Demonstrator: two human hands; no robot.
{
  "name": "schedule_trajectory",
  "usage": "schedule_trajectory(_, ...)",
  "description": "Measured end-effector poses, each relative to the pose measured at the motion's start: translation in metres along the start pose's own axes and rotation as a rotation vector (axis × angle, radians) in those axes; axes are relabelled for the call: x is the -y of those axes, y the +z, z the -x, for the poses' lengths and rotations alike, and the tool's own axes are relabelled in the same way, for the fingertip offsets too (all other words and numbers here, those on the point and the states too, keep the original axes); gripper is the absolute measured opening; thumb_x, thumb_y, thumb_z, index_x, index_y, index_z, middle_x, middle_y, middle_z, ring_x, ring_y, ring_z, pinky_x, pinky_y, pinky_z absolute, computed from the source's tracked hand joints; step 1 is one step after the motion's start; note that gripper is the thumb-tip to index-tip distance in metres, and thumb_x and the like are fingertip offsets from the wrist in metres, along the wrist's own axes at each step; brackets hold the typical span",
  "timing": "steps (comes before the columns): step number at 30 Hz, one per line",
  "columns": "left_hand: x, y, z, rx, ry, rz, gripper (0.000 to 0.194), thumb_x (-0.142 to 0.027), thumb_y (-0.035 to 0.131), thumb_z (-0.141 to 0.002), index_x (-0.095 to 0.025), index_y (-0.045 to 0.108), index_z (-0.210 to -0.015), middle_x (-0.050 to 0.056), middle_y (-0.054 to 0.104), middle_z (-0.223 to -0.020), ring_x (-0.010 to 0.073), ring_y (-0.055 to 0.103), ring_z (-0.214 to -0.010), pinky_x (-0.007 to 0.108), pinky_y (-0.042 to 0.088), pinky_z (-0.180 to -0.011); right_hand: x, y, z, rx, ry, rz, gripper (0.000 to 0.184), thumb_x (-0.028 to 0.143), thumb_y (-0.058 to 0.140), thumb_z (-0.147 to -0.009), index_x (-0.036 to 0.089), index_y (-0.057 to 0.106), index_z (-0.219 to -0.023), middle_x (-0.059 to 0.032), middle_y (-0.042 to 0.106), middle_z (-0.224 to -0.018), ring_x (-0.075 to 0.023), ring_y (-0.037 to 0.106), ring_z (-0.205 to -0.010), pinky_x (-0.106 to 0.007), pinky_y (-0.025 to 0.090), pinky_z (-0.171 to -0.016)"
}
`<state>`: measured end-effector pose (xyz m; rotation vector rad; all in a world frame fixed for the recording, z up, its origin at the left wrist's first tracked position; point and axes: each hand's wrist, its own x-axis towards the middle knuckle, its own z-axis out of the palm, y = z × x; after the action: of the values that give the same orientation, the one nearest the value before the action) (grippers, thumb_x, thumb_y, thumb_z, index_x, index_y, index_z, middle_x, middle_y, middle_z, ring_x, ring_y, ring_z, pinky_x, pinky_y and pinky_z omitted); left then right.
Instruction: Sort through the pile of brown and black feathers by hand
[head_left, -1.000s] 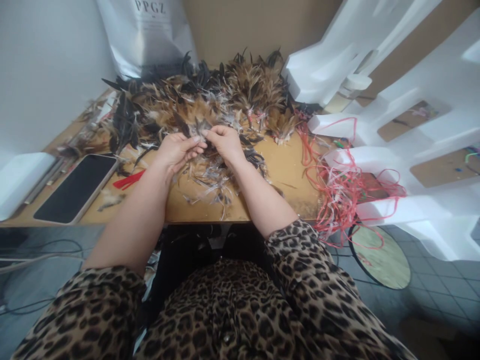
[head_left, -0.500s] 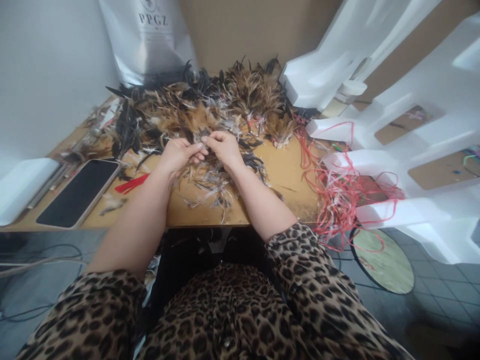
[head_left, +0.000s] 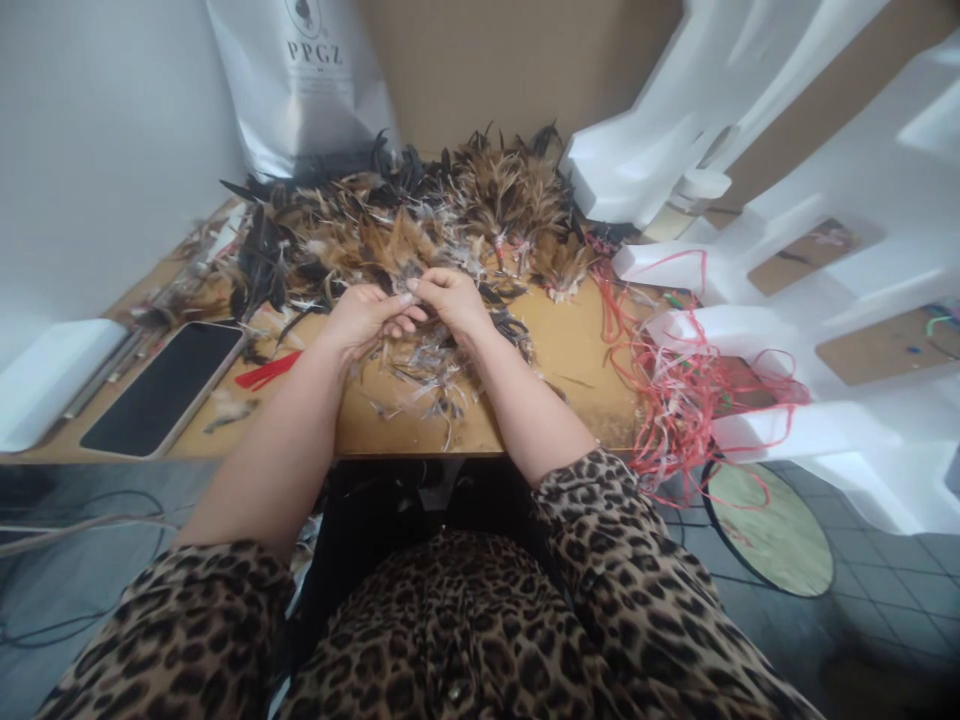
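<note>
A yellow-brown rectangular tabletop [head_left: 568, 335] is hemmed in by white moulded foam-like packing [head_left: 885, 440] at right and a silver plastic bag [head_left: 319, 110] at back left. A heap of brown-and-black feathers [head_left: 330, 225] covers its rear, a red ribbon tangle [head_left: 682, 405] its right edge; a flat black-screened phone [head_left: 165, 388] lies left. Before the heap, the left hand [head_left: 375, 318] and right hand [head_left: 455, 302] pinch a small grey-brown feather tuft [head_left: 409, 271], its base hidden.

Feathers [head_left: 397, 240] on tbl [head_left: 574, 350], phone [head_left: 165, 388] L.
</note>
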<state>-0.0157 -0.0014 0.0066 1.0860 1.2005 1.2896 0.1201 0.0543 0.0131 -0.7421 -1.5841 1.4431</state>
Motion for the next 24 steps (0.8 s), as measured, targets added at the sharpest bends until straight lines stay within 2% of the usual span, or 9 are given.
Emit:
schedule_trajectory(5,0.000,0.000,0.001,-0.005,0.050,-0.056,0.024,-0.031,0.074,-0.063,-0.008,0.069,-0.066,0.014,0.070,-0.067,0.0093,0.058,-0.047,0.017,0.044,-0.044,0.005,-0.005,0.002,0.104,-0.067,0.108,0.028,0.040,0.067,-0.067,0.015,0.056,-0.061,0.0053,0.048,-0.053,-0.0059,0.039,-0.053,-0.020,0.031,-0.053)
schedule_trajectory(10,0.004,0.000,-0.002,0.065,0.059,-0.172,0.020,-0.028,0.071,-0.065,-0.008,0.069,-0.064,0.014,0.071,-0.068,0.0125,0.061,-0.049,0.019,0.046,-0.043,0.006,-0.004,0.002,0.040,-0.098,0.292,0.031,0.036,0.066,-0.066,0.016,0.047,-0.052,0.0068,0.038,-0.047,-0.0058,0.032,-0.050,-0.021,0.025,-0.050)
schedule_trajectory(14,0.006,-0.001,-0.004,0.094,0.041,-0.220,0.018,-0.026,0.069,-0.066,-0.009,0.070,-0.064,0.014,0.071,-0.067,0.0137,0.062,-0.050,0.020,0.047,-0.043,0.004,-0.004,0.001,0.030,-0.105,0.379,0.024,0.033,0.065,-0.065,0.014,0.052,-0.057,0.0060,0.042,-0.051,-0.0067,0.035,-0.053,-0.022,0.028,-0.052)
schedule_trajectory(19,0.004,0.000,-0.003,0.108,0.003,-0.235,0.016,-0.024,0.066,-0.067,-0.009,0.070,-0.063,0.013,0.070,-0.063,0.0133,0.062,-0.048,0.019,0.046,-0.042,-0.002,-0.004,-0.001,0.049,-0.121,0.383,0.018,0.031,0.062,-0.066,0.014,0.059,-0.069,0.0049,0.048,-0.057,-0.0079,0.039,-0.056,-0.022,0.030,-0.054)
schedule_trajectory(24,0.006,0.001,-0.002,0.108,-0.019,-0.186,0.015,-0.024,0.069,-0.065,-0.009,0.069,-0.063,0.012,0.069,-0.063,0.0139,0.063,-0.050,0.019,0.046,-0.043,-0.005,-0.004,-0.002,0.056,-0.141,0.381,0.019,0.032,0.061,-0.068,0.014,0.057,-0.066,0.0048,0.048,-0.056,-0.0078,0.039,-0.055,-0.021,0.029,-0.054)
